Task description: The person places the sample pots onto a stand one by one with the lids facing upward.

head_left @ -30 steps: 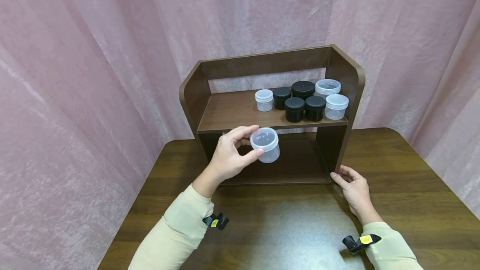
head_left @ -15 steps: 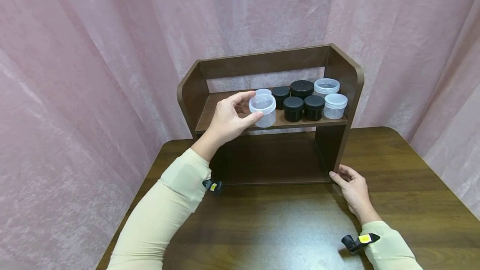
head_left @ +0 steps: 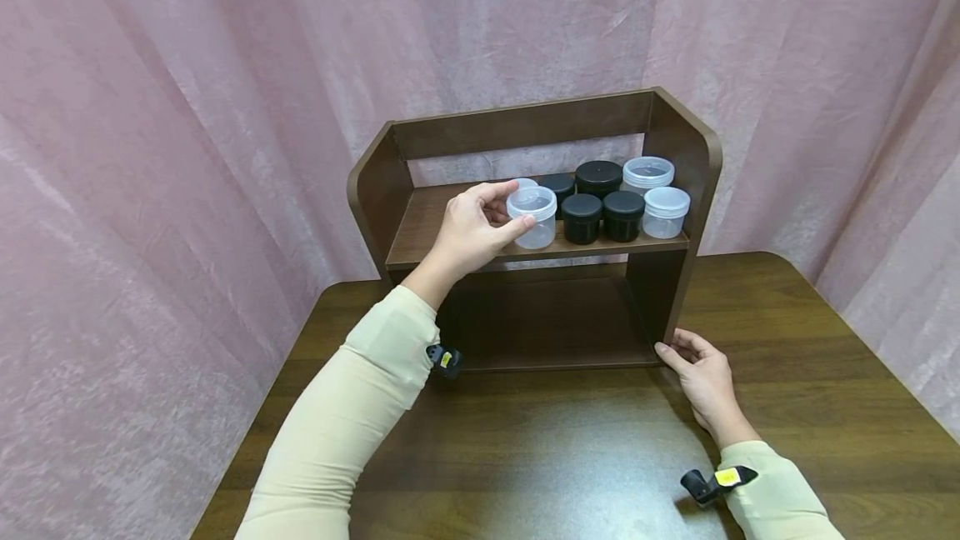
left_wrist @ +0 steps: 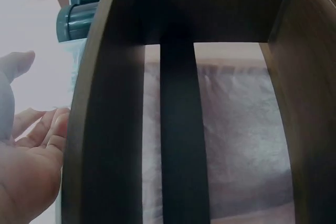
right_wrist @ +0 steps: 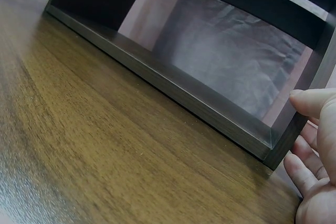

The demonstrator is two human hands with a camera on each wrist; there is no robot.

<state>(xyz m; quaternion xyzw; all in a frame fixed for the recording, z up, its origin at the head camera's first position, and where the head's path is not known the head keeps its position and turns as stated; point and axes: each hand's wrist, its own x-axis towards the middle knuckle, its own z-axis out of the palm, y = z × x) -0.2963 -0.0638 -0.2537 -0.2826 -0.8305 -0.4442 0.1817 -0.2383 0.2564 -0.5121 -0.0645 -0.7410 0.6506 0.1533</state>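
My left hand (head_left: 471,230) holds a clear plastic jar (head_left: 536,232) between thumb and fingers. The jar is upright at the front edge of the upper board of a brown wooden shelf (head_left: 435,227); whether its base touches the board I cannot tell. Partly hidden behind it stands a smaller clear jar (head_left: 527,182). Close on its right is a black-lidded jar (head_left: 582,218). Down at the shelf's lower right corner, my right hand (head_left: 705,382) grips the side panel (right_wrist: 291,137), thumb at the front edge and fingers on the outer side.
Several more jars, black ones (head_left: 622,217) and clear ones (head_left: 666,213), fill the right part of the upper board. The shelf's right side wall (head_left: 686,157) rises beside them. A wooden table (head_left: 540,448) carries the shelf, and a pink curtain (head_left: 300,107) hangs behind.
The left hand has raised the clear jar from in front of the lower compartment to the upper board, then shifted slightly right. The right hand keeps its grip on the shelf.
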